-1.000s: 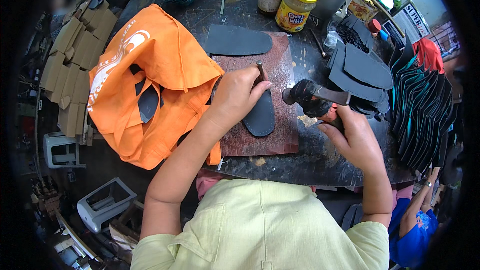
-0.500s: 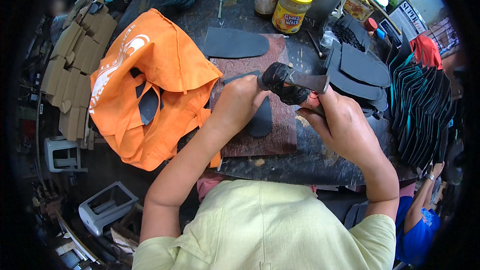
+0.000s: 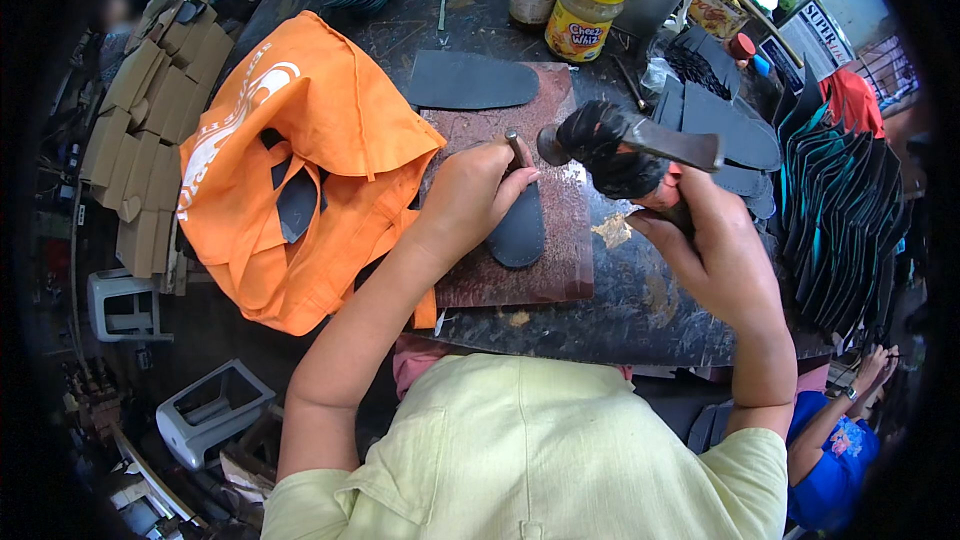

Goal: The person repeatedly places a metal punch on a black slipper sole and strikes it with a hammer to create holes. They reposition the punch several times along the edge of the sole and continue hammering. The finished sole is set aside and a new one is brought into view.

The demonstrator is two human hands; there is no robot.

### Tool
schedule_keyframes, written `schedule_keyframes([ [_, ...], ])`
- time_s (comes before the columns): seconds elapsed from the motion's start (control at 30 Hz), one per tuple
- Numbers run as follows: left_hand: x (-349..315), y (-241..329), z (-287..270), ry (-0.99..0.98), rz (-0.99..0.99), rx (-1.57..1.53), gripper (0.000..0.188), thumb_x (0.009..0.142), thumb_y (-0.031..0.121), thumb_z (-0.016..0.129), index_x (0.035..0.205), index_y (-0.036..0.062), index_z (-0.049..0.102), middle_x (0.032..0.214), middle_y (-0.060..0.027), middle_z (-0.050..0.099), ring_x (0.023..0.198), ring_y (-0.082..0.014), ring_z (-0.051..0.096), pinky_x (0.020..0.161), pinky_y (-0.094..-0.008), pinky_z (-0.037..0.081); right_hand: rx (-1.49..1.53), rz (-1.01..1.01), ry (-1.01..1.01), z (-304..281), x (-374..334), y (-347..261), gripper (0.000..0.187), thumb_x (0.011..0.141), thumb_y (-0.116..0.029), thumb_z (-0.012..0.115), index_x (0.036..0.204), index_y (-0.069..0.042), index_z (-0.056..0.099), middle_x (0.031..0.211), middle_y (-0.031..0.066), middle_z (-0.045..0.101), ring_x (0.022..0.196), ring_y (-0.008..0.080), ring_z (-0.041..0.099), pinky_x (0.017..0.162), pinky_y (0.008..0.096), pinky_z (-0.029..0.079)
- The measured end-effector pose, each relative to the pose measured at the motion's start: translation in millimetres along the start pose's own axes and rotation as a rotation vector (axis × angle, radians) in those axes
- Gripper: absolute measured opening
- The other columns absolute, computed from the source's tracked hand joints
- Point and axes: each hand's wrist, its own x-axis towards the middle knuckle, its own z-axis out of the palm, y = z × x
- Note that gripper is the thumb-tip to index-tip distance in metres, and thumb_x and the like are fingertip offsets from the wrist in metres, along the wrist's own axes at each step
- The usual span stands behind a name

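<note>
My left hand (image 3: 468,190) is closed around a short metal punch (image 3: 514,145), whose top end sticks up past my fingers. Under that hand lies a black insole-shaped piece (image 3: 518,230), partly covered by my fingers, on a reddish-brown board (image 3: 560,275). My right hand (image 3: 708,250) grips a hammer (image 3: 685,143) with black wrapping around its head. The hammer is raised, its round face to the right of the punch and apart from it. Another black insole piece (image 3: 472,80) rests across the board's far left corner.
An orange cloth bag (image 3: 350,130) lies left of the board. Two jars, one with a yellow lid (image 3: 583,15), stand at the back. Stacked black insole pieces (image 3: 735,130) and a long row of black pieces (image 3: 835,210) fill the right side. A co-worker in blue (image 3: 835,450) is at lower right.
The hammer has moved right, away from the punch, with my right hand shifting the same way. My left hand stays nearly in place, and the punch top now shows.
</note>
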Motion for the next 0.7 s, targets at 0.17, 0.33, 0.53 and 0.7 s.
schedule_keyframes([
  [0.17, 0, 9, 1, -0.010, -0.034, -0.030, 0.021, 0.098, 0.020, 0.073, 0.096, -0.0005, 0.069, 0.092, -0.0184, 0.073, 0.086, -0.0391, 0.071, 0.076, -0.0424, 0.055, 0.215, -0.226, 0.241, 3, -1, -2, 0.045, 0.099, -0.011, 0.072, 0.135, 0.003, 0.048, 0.098, 0.0116, 0.067, 0.077, 0.0155, 0.064, 0.067, 0.0281, 0.051],
  [0.33, -1, 14, 1, 0.045, 0.181, 0.111, 0.018, 0.095, 0.015, 0.074, 0.100, 0.0005, 0.065, 0.088, -0.0221, 0.070, 0.084, -0.0432, 0.070, 0.075, -0.0493, 0.055, 0.119, -0.254, 0.213, 27, 3, 10, 0.050, 0.096, -0.015, 0.078, 0.133, 0.002, 0.049, 0.094, 0.0158, 0.066, 0.081, 0.0271, 0.065, 0.066, 0.0349, 0.052],
  [0.53, -7, 18, 3, 0.043, -0.013, 0.070, 0.018, 0.097, 0.016, 0.072, 0.099, -0.0001, 0.065, 0.088, -0.0225, 0.070, 0.081, -0.0442, 0.069, 0.072, -0.0497, 0.055, -0.136, -0.081, -0.053, 9, 10, 2, 0.040, 0.088, -0.009, 0.080, 0.116, 0.001, 0.053, 0.094, 0.0215, 0.069, 0.090, 0.0466, 0.068, 0.074, 0.0479, 0.054],
  [0.7, -5, 12, -2, -0.010, 0.028, -0.022, 0.020, 0.098, 0.018, 0.072, 0.099, -0.0002, 0.065, 0.089, -0.0218, 0.069, 0.084, -0.0434, 0.069, 0.075, -0.0503, 0.054, -0.079, -0.139, 0.132, -5, 5, -12, 0.039, 0.084, -0.008, 0.083, 0.114, 0.003, 0.060, 0.097, 0.0225, 0.070, 0.090, 0.0477, 0.068, 0.075, 0.0449, 0.054],
])
